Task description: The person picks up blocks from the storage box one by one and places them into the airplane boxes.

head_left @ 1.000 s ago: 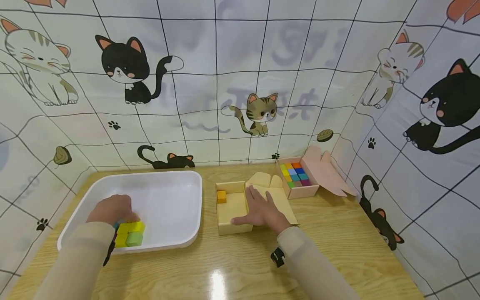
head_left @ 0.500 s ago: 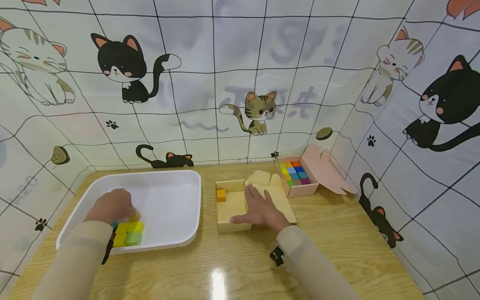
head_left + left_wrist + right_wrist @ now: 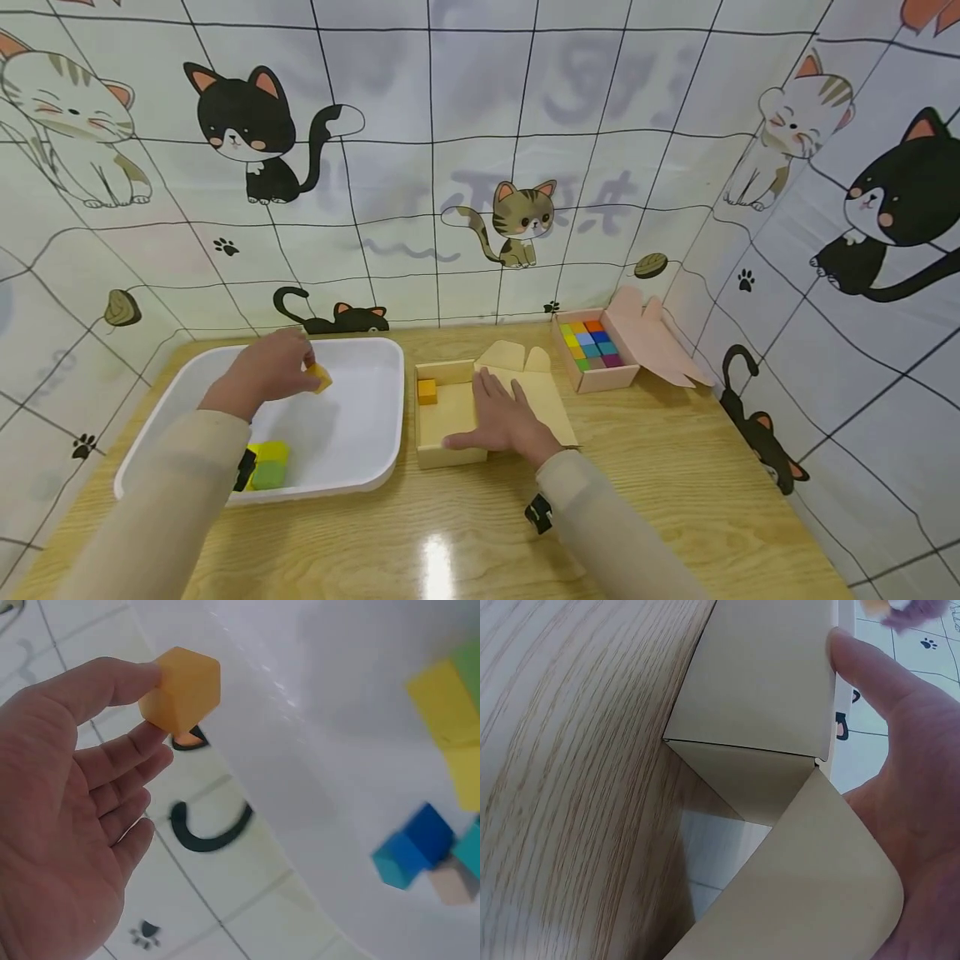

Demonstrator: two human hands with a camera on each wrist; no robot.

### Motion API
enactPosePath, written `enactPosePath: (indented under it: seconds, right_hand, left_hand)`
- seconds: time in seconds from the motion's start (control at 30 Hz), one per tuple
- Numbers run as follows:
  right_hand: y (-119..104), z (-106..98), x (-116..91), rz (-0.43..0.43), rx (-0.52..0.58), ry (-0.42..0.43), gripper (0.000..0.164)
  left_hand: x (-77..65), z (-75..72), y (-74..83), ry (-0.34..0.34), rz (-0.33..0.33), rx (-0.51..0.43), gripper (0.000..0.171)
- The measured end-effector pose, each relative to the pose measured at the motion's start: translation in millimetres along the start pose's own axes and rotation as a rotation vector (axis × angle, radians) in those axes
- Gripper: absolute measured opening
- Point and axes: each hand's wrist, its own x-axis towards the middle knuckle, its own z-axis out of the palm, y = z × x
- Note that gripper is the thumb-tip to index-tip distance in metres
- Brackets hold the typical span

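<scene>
Smooth orange cube (image 3: 193, 686) lifted, left hand (image 3: 266, 371) pinching it.

a smooth orange cube (image 3: 184, 688), tilted, is pinched in mid-air left of the pale-yellow cardboard box (image 3: 448, 425), which sits open, its lid (image 3: 545, 398) folded out rightward.

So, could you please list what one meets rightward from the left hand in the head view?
Left hand, orange cube in its grip, white tray's right rim, second orange cube inside the pale yellow box, right hand, coloured cubes in the pink box, pink lid.
</scene>
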Motion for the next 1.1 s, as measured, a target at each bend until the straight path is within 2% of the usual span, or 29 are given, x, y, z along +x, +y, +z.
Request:
enactPosePath:
  seconds: [0.13, 0.23, 0.37, 0.5, 0.8, 1.1]
  right_hand:
    - [-2, 0, 1, 0.008, -0.002, 0.000, 0.119]
    - [-3, -1, 1, 0.017, -0.011, -0.006, 0.120]
    - [-3, -3, 2, 0.030, -0.017, -0.022, 0.120]
    - [-4, -6, 2, 0.038, 0.003, -0.041, 0.120]
    - [-4, -12, 0, 0.028, 0.018, -0.095, 0.113]
    - [0, -10, 1, 0.019, 0.019, -0.080, 0.114]
  left_hand:
    - [9.9, -10.4, 29.6, 0.054, 0.074, -0.002, 0.023]
    - [18.6, -13.0, 51.2, 0.067, 0.127, -0.005, 0.022]
    - [31.4, -9.5, 76.7, 0.067, 0.198, 0.003, 0.022]
    - [43.7, -1.4, 95.4, 0.065, 0.249, 0.030, 0.023]
    - [62.6, 20.0, 119.1, 0.031, 0.242, 0.040, 0.022]
    - [78.6, 40.2, 130.2, -0.006, 0.254, 0.106, 0.021]
